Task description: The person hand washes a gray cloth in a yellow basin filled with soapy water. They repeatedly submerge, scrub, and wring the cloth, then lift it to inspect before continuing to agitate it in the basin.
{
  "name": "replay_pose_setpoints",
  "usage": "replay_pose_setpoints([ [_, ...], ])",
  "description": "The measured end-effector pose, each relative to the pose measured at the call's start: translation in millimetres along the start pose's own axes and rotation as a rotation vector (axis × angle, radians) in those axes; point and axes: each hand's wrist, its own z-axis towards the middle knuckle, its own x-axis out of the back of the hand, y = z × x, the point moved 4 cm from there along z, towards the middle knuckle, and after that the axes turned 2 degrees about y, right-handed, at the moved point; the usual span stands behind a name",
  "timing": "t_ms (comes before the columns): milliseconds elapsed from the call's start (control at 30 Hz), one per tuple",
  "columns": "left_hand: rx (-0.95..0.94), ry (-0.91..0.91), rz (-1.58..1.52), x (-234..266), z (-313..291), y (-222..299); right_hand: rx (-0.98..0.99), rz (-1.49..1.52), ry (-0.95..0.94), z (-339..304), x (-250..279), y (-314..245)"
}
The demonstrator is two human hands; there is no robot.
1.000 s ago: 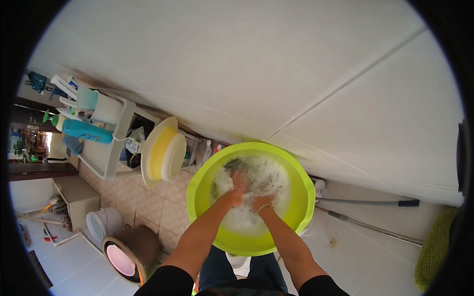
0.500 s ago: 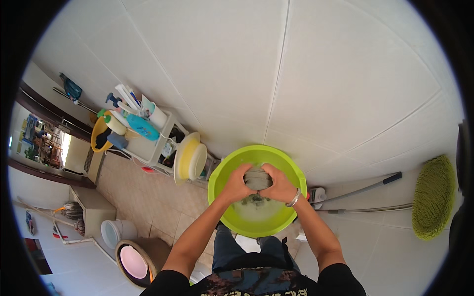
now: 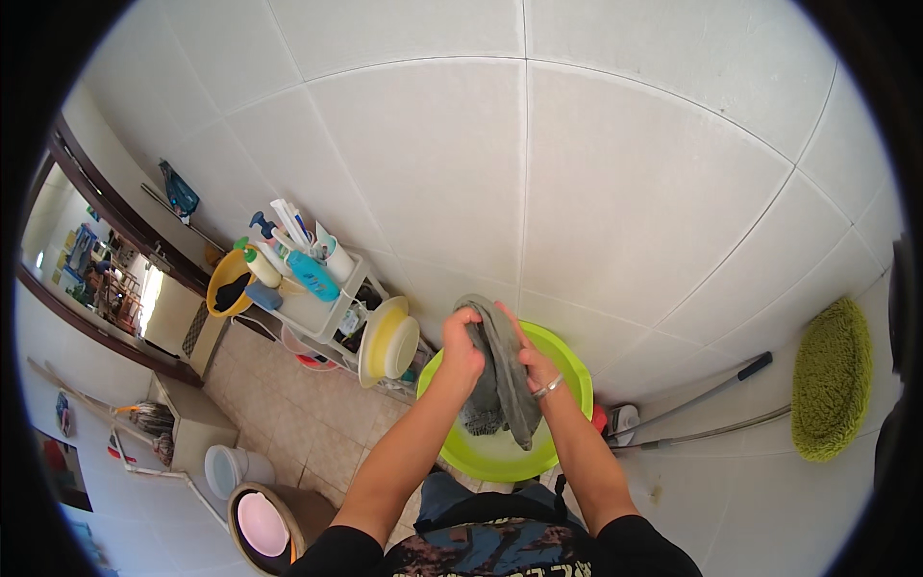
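A grey wet cloth hangs in folds above the lime-green basin, its lower ends reaching down into it. My left hand grips the cloth's upper left side, fingers curled over the top fold. On the right edge of the cloth, my right hand presses it between thumb and fingers; part of that hand is hidden behind the fabric. A silver bracelet circles my right wrist. Cloudy, sudsy water shows at the basin's bottom.
A white shelf cart with bottles stands left, yellow-and-white basins at its side. A green mop head and poles lean right. White bucket and brown vat stand lower left. Tiled wall rises ahead.
The cloth, bunched between both hands low in the basin before, is now lifted and opened out into a hanging length. Both hands have risen, and the view has tilted up.
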Motion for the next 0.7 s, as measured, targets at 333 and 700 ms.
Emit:
replay_pose_setpoints([
  [333, -0.187, 0.049, 1.219, 26.6, 0.1, 10.0, -0.312, -0.231, 0.275, -9.8, 32.9, 25.6],
  [700, 0.044, -0.690, 0.383, -14.5, 5.8, 25.0, -0.438, 0.095, -0.044, 12.7, 40.4, 21.2],
])
